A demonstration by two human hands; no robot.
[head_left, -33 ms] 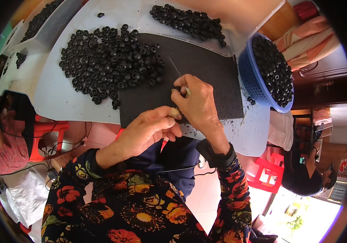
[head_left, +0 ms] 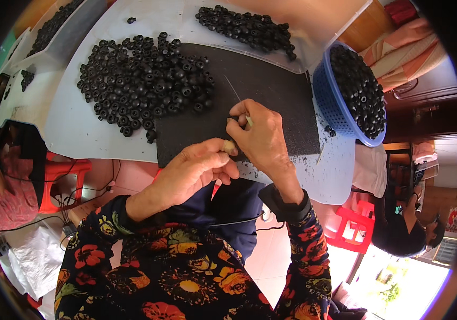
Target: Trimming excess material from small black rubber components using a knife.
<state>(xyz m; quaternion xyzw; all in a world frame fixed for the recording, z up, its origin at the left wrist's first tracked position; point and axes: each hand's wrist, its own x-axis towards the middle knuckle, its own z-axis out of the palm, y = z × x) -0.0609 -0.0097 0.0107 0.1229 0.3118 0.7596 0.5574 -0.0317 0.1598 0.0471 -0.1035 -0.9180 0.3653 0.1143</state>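
My right hand (head_left: 263,136) is closed around a thin needle-like pick (head_left: 232,87), its pale handle showing between the fingers and its fine metal shaft pointing up and left over the black mat (head_left: 271,88). A dark bit shows between thumb and forefinger, too small to name. My left hand (head_left: 202,165), by the mat's near edge, has its fingers curled and thumb against the forefinger, which wears a yellowish covering at its tip. What that hand pinches, if anything, is hidden. A heap of small round black parts with holes (head_left: 143,80) lies left of the hands.
A blue basket (head_left: 335,104) full of black parts stands at the right table edge. A clear bin (head_left: 306,53) at the back holds more. Black crumbs and a pale thin stick (head_left: 321,154) lie near the mat. Red stools (head_left: 351,226) and other people sit on both sides.
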